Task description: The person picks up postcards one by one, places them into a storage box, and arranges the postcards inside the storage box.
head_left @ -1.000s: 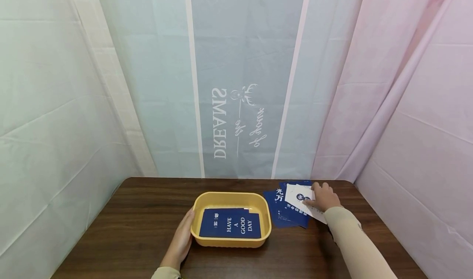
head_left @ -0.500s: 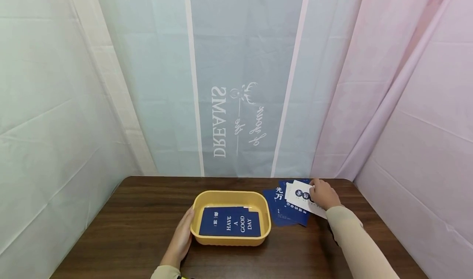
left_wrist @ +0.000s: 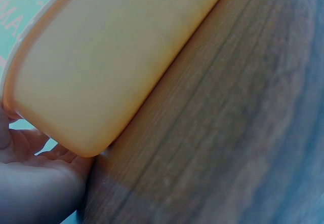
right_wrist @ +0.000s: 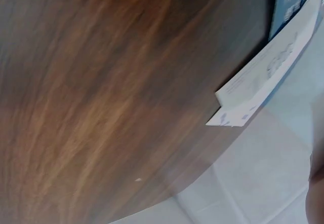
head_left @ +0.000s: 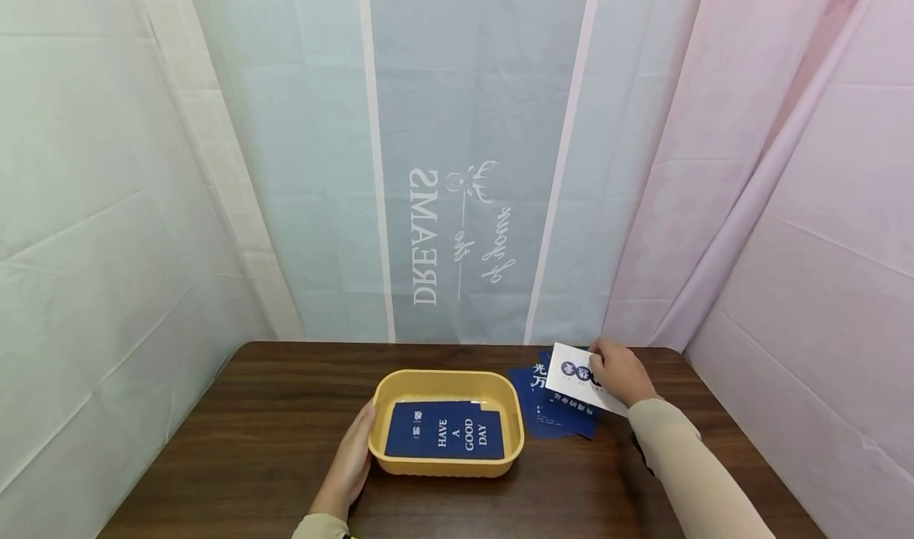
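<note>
- White card (head_left: 571, 384), one in the head view, has its long axis slanting far-left to near-right over overlapping blue cards (head_left: 550, 421); the right hand (head_left: 623, 374), forearm stretched forward, pinches its right edge.
- One yellow tray (head_left: 446, 469); the left hand (head_left: 353, 452) lies along its left end, fingers nearly straight.
- Left wrist: fingers touch its outer wall.
- Right wrist: two white corners (right_wrist: 227, 117) overlap.

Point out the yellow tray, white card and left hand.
Yellow tray (head_left: 446, 469): head view, front outer wall.
White card (head_left: 582, 375): head view, its printed circles.
Left hand (head_left: 354, 450): head view, middle of the hand.
</note>
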### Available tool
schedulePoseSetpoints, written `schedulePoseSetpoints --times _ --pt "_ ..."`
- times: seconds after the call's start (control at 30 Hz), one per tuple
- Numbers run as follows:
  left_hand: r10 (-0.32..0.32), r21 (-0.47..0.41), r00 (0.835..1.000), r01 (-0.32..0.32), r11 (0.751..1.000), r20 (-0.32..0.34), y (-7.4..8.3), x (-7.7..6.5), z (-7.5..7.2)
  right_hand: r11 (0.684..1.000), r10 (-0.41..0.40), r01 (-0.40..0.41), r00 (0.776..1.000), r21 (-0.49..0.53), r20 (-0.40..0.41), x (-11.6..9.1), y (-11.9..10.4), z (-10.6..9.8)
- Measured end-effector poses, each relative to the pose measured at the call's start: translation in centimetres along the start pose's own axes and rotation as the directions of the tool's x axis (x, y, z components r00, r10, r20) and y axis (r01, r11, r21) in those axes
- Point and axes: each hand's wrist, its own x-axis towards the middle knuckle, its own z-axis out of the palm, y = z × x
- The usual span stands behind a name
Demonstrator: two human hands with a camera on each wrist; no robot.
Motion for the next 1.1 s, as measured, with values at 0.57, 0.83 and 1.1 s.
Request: schedulePoseSetpoints --times 0.57,0.83,1.1 --pt "-0.01 0.01 1.0 0.01 1.0 0.0 0.2 -0.2 0.0 0.976 -0.106 0.09 0.992 0.196 0.071 1.8 -7.8 1.7" --pt "-0.018 0.005 1.0 0.018 1.0 -0.004 0.1 -0.1 0.1 0.964 -0.142 0.089 0.968 0.25 0.205 1.9 -12.8 2.3" --pt "-0.03 0.014 1.0 0.03 0.999 -0.009 0.3 -0.1 0.0 0.961 -0.2 0.128 0.935 0.246 0.292 1.8 -16.6 2.6"
